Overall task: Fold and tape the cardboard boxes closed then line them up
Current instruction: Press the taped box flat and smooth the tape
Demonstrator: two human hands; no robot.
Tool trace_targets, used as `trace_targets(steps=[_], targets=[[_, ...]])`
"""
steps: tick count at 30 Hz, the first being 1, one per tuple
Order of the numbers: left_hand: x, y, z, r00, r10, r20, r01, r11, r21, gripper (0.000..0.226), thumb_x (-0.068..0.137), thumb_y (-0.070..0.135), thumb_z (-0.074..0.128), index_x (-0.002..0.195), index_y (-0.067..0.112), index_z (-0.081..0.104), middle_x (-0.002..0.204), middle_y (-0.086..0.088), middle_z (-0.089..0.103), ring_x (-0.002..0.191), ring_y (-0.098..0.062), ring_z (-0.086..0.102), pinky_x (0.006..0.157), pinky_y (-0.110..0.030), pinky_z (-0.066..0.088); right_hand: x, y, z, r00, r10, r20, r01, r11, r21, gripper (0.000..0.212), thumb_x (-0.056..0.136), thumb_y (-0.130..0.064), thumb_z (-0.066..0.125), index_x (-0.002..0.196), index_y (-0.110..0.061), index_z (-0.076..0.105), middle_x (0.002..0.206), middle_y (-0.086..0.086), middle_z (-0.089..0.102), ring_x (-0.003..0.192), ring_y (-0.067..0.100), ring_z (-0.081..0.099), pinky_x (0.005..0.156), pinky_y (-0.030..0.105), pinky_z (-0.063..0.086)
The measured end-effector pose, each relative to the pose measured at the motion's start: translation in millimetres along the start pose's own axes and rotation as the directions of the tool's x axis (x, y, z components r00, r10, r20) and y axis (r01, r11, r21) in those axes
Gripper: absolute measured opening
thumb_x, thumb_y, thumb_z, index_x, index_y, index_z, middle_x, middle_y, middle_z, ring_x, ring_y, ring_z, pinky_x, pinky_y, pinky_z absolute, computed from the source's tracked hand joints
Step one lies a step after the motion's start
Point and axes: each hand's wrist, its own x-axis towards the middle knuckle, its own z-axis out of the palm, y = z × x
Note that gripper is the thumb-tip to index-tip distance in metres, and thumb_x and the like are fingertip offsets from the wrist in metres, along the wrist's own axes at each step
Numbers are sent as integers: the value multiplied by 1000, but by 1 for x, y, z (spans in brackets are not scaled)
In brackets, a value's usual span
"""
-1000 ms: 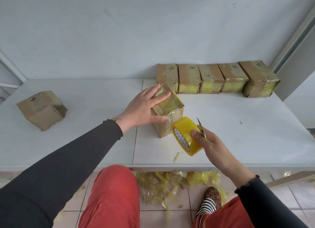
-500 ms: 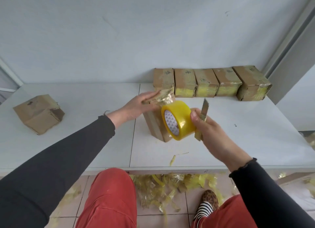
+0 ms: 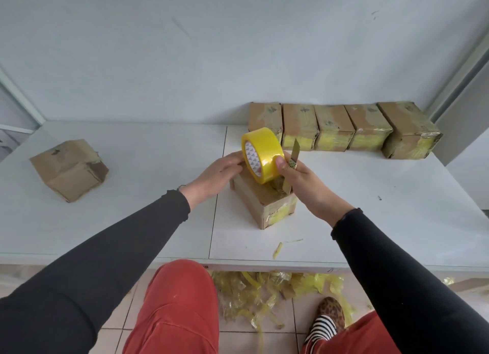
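Gripping tape roll (image 3: 263, 155), right hand (image 3: 301, 180), over box (image 3: 264, 203)

Both arms wear close-fitting black long sleeves (image 3: 111, 258) whose cuffs end in a slightly wavy, frilled edge at the wrists. The legs are in rust-red trousers (image 3: 180, 308) (a few pale specks on the cloth). One foot shows a black-and-white striped sock (image 3: 321, 330) inside a leopard-print slipper (image 3: 332, 310).

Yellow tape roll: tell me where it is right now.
In the head view the yellow tape roll is near centre, held up in the right hand just above the box being taped, with the left hand touching its left side.
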Motion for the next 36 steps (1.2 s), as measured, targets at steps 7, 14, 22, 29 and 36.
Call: trace_targets(steps=[7,14,22,29,36], targets=[[-3,15,1,1000,16,-22,-15,999,37,46,100,57,25,134,61,56,153,34,44,151,7,23,129,-36,11,-50,-6,-17,991,14,-130,-20,999,-43,37,106,-45,43,105,-19,70,81,-19,69,76,-3,61,72,18,46],[6,-1,5,995,101,8,-102,985,142,49,104,56,22,143,51,52,159,23,42,154,2,20,130,-48,11,-81,48,-24,952,219,-216,-296,841,-452,53,105,-54,40,81,-8,42,71,1,43,68,20,42,67,37,33],[0,32,10,995,26,100,-97,570,816,135,60,108,5,166,26,13,174,-3,-3,160,-27,-9,127,-59,-4,-73,69,-22,921,313,-232,-388,795,-467,60,105,-59,37,96,-2,52,80,4,52,72,21,48,70,37,38],[-3,39,39,995,-6,100,-75,613,787,117,69,96,50,163,48,0,173,-12,-7,159,-31,-5,127,-51,1,-75,49,-32,914,400,-71,-406,894,-191,51,104,-56,45,113,-14,71,107,9,77,93,21,72,88,34,52],[-4,38,6,979,-151,137,175,967,-187,56,84,57,62,138,42,59,140,19,63,131,2,54,118,-32,32,-63,-13,-43,999,-26,-41,37,954,296,34,98,-40,52,119,-27,76,127,0,72,126,18,63,111,35,46]])
